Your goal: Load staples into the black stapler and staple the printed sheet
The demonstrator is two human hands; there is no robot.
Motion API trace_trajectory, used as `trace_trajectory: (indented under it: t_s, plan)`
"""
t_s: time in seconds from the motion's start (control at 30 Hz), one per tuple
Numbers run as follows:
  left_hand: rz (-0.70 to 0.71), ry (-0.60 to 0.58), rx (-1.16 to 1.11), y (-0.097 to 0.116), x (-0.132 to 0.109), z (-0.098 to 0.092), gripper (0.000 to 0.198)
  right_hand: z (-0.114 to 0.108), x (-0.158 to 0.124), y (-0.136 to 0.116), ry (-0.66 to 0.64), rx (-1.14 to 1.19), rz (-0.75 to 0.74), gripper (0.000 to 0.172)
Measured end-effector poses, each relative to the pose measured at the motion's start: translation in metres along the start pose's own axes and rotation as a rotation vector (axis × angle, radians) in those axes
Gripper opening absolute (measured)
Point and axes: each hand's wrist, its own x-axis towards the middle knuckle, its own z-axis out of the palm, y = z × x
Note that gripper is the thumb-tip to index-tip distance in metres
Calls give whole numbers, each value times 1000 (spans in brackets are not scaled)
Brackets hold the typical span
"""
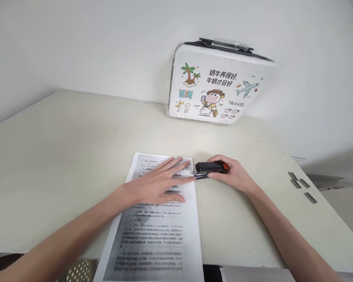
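Note:
Printed sheets of paper [153, 235] lie on the table, their lower end reaching past its front edge. My left hand [161, 180] rests flat on the upper part of the paper, fingers spread toward the right edge. In my right hand [231, 172] is a black stapler [210, 167] with an orange-red patch at its rear. The stapler's front end is at the paper's upper right edge, close to my left fingertips. Whether the paper sits between its jaws I cannot tell.
A white case [206, 86] with cartoon prints and a black handle stands against the wall at the back. Several strips of staples [299, 183] lie near the right edge of the pale table [61, 156]. Below the front edge, a woven surface [79, 271] shows.

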Motion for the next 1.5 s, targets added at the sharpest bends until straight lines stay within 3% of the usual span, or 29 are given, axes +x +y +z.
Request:
trace_trajectory:
  t_s: [0.4,0.63,0.83,1.5]
  plan:
    - [-8,80,80,9,7,18,62,-3,-2,-8,-23,-97,-9,44]
    - [-16,113,91,11,6,24,59,10,14,-46,55,-281,-10,45]
    - [-33,128,90,12,6,29,58,33,31,-76,-62,-456,-106,51]
    - [-45,188,83,15,6,36,57,53,34,-74,-10,-617,-37,54]
